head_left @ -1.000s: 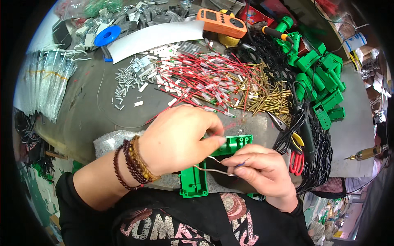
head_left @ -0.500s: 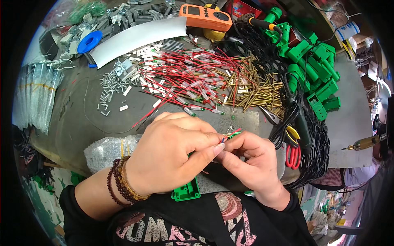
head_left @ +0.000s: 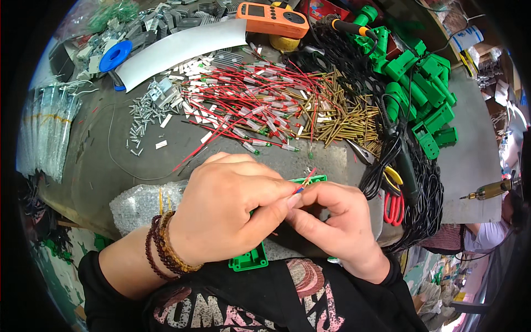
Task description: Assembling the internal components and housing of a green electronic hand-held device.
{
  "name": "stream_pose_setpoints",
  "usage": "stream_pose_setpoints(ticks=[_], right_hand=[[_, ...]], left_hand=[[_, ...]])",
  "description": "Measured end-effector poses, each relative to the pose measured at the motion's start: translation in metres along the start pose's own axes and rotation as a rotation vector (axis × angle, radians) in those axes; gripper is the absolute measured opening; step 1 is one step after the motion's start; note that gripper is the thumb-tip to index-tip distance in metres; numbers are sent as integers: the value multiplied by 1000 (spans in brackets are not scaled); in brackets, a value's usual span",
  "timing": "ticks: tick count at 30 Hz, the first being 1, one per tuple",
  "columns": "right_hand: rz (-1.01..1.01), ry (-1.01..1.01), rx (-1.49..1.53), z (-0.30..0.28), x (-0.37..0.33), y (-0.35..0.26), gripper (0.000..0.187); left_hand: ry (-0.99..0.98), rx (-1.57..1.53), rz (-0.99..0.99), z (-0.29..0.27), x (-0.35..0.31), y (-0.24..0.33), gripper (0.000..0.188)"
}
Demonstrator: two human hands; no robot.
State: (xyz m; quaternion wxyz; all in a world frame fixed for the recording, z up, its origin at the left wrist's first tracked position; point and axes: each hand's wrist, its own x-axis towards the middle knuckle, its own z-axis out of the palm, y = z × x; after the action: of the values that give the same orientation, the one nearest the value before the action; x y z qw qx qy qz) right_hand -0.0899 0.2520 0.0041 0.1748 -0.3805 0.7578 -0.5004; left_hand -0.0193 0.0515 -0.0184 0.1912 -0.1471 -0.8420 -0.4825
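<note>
Both my hands meet over the front of the worktable, fingertips touching. My left hand [head_left: 235, 205] is closed in a pinch on thin wires [head_left: 303, 187], whose blue and red insulation shows between the fingers. From the other side my right hand [head_left: 337, 221] pinches the same wires, its thumb against the left fingertips. Behind and below the hands lies a green plastic housing [head_left: 318, 179], mostly hidden by them; its lower end [head_left: 251, 261] with screw posts shows near my shirt.
Red-wired indicator lights [head_left: 260, 99], brass pins [head_left: 351, 119] and screws [head_left: 142, 123] are heaped ahead. Green housings [head_left: 426, 94] and black cords [head_left: 428, 188] lie right, near pliers [head_left: 392, 177]. Bubble wrap [head_left: 141, 205] sits left. An orange meter [head_left: 274, 19] stands at the back.
The view has shifted slightly. My fingertips have moved a little left while keeping their pinch on the wires, and more of the green housing's far edge shows behind them.
</note>
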Motion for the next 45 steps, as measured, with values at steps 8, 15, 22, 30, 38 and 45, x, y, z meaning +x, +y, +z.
stream_pose_setpoints(ticks=[8,15,22,30,38,45], right_hand=[[-453,122,-583,-16,18,-11,20],[693,-331,534,-31,27,-24,22],[326,-312,159,-35,21,-21,24],[-695,-113,-756,-29,22,-1,26],[796,-388,697,-41,25,-18,26],[-346,-191,-404,-27,24,-8,17]], left_hand=[[-45,11,22,-2,1,0,7],[32,122,142,0,-2,1,7],[-35,35,76,-3,-4,-4,7],[-20,20,114,-1,-2,-6,9],[91,155,203,2,-1,-2,12],[42,38,112,-2,-2,-4,11]])
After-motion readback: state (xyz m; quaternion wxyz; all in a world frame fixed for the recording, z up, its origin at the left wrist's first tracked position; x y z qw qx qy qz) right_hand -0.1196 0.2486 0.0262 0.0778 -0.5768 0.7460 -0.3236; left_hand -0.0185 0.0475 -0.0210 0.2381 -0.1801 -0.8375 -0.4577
